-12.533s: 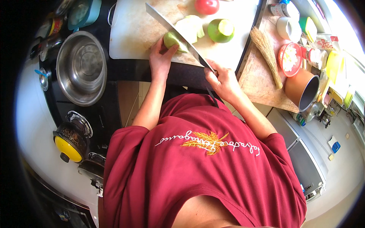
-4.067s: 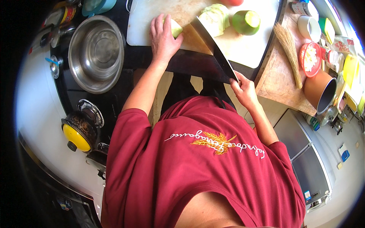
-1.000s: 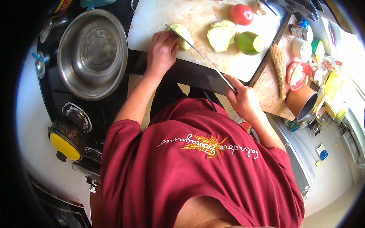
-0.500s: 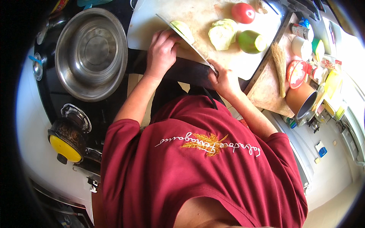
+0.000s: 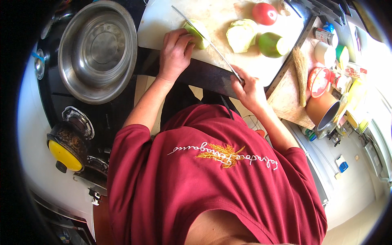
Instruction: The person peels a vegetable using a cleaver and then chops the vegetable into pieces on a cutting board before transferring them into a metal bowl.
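Fingers [image 5: 241,73] around knife [image 5: 216,50], white-lettered maroon shirt [image 5: 212,181]

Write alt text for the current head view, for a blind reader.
A person's right hand holds a knife across a green vegetable piece on a white cutting board, the left hand touching the piece. Pale slices, a cut green vegetable and a red tomato lie farther right; a metal basin stands left of the board.

Twelve o'clock, the cutting board [image 5: 167,20] runs out of frame! At two, the right grip [image 5: 250,88] smothers the handle end of the knife [image 5: 216,49]; by eleven, the left grip [image 5: 174,57] masks part of the green piece [image 5: 199,41]. Near three, glare drowns a yellow thing [image 5: 356,92], possibly a container.
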Demonstrator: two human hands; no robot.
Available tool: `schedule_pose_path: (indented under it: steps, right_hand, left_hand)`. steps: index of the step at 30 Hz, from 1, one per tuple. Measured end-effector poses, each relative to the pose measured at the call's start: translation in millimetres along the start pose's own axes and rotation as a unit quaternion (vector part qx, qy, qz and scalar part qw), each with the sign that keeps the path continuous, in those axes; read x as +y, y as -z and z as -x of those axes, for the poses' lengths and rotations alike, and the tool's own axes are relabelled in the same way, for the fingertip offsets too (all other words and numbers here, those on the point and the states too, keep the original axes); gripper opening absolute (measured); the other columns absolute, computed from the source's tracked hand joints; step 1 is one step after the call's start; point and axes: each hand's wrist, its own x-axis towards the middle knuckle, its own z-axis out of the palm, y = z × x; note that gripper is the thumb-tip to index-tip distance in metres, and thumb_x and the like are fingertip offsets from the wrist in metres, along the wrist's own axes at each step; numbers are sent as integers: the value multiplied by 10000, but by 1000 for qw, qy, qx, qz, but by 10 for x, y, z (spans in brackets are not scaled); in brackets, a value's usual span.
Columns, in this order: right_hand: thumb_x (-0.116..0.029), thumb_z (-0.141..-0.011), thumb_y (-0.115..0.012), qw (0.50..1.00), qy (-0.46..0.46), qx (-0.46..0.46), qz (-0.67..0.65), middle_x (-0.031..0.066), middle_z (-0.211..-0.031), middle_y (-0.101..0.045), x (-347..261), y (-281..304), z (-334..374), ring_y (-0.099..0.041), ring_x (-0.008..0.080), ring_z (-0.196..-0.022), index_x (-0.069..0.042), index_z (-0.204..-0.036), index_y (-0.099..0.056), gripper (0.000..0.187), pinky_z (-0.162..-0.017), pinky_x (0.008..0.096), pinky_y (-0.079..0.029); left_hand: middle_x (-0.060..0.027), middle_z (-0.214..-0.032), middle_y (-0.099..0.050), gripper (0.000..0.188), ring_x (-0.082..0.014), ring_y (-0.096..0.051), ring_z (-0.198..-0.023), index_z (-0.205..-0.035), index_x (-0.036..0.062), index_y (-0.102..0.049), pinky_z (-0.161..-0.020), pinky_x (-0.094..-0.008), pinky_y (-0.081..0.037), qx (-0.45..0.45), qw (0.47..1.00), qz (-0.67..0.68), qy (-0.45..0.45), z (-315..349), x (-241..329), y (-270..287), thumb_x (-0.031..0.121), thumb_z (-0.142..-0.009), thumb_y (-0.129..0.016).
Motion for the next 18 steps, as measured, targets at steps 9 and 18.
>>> schedule_pose_path:
  steps: [9,18]
  right_hand:
    - [-222,-860,-578,998,-41,-40,4,217,-780,-647,-88,115,186,-666,361,-735,-86,-1215,-581,380,-688,416,-517]
    - [-230,-860,-582,993,-95,-64,41,213,-778,-648,-16,203,474,-663,369,-748,-101,-1220,-575,383,-685,422,-520]
  left_hand:
    - [-85,-994,-587,220,-299,-554,-921,-884,42,-639,-788,-374,-487,24,999,-1,-29,2,23,12,-18,-685,-711]
    - [-85,-983,-612,229,-299,-567,-929,-897,42,-663,-802,-376,-496,20,999,-1,-27,-10,5,23,-32,-684,-706]
